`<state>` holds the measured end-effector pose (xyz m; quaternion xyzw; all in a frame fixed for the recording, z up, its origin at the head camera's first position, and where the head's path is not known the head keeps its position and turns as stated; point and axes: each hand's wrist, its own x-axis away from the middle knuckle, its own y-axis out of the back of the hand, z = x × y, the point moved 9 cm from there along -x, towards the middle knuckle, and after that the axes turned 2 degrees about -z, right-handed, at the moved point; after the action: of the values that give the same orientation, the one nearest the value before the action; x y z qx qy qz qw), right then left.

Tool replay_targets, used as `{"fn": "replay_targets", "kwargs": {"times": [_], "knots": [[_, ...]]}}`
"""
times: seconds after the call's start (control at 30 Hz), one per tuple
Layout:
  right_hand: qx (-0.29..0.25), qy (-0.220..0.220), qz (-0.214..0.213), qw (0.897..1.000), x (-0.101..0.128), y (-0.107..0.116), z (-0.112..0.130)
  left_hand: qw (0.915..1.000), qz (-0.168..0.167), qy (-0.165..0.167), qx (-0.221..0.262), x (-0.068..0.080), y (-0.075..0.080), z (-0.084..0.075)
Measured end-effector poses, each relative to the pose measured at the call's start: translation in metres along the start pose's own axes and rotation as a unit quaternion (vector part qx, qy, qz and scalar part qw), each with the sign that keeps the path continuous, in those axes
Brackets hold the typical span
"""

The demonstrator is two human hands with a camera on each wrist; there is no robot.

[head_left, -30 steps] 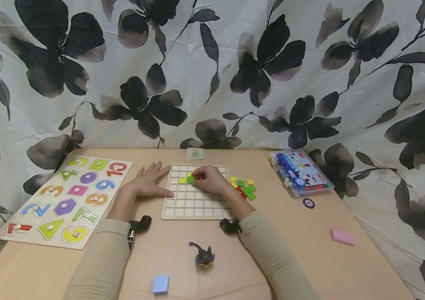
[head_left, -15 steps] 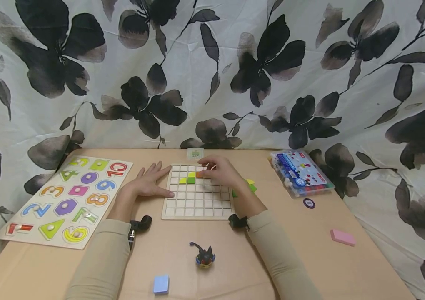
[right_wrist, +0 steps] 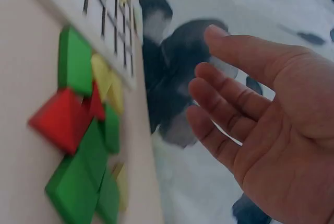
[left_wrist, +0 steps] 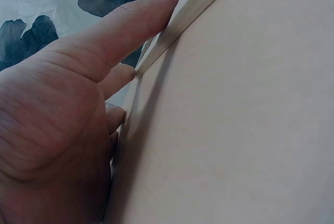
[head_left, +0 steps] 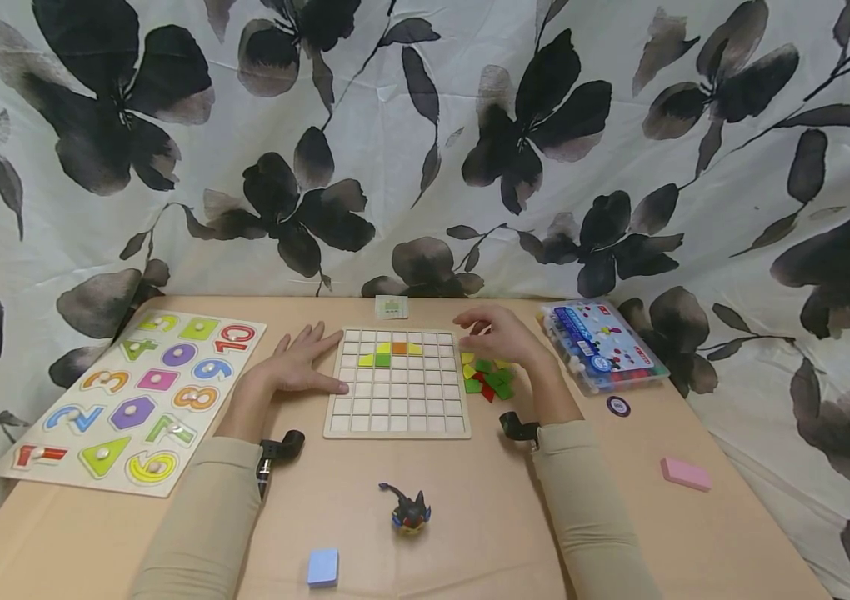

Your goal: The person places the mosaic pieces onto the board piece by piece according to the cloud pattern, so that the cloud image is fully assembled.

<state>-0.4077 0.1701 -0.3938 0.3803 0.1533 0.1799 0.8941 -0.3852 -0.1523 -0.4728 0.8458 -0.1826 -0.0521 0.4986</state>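
A pale wooden grid board (head_left: 398,409) lies mid-table, bearing several yellow and green pieces and an orange square tile (head_left: 399,348) in its upper rows. My left hand (head_left: 293,365) rests at its left side with fingers spread; in the left wrist view the thumb (left_wrist: 125,31) touches the board's rim. Over the board's right side, my right hand (head_left: 503,335) hovers with loosely bent fingers, holding nothing. Just below it lies a pile of green, red and yellow tiles (head_left: 498,380). The right wrist view shows a red tile (right_wrist: 62,122) among green tiles (right_wrist: 75,59).
A number and shape puzzle board (head_left: 132,400) lies at left. At the right are a clear plastic case (head_left: 605,346), a round dark token (head_left: 617,407) and a pink block (head_left: 686,474). A small card (head_left: 392,307) lies behind the board; a dark figurine (head_left: 411,512) and blue block (head_left: 323,568) lie in front.
My right hand has left the board and moved right to above the tile pile. The orange tile, earlier by its fingers, now shows on the grid beside a yellow piece. My left hand stays put.
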Motion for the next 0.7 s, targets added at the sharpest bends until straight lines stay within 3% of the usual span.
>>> {"fn": "replay_targets", "kwargs": {"times": [0.23, 0.43, 0.7], "knots": [[-0.003, -0.074, 0.037, 0.997, 0.004, -0.01, -0.036, 1.0, 0.0, 0.0, 0.0, 0.0, 0.0, 0.001], [0.004, -0.065, 0.065, 0.996, 0.001, -0.021, -0.051, 1.0, -0.001, 0.001, 0.003, 0.0, 0.001, 0.0], [0.004, -0.071, 0.09, 0.993, 0.007, -0.016, -0.059, 1.0, 0.001, 0.003, 0.002, 0.001, 0.001, -0.001]]}}
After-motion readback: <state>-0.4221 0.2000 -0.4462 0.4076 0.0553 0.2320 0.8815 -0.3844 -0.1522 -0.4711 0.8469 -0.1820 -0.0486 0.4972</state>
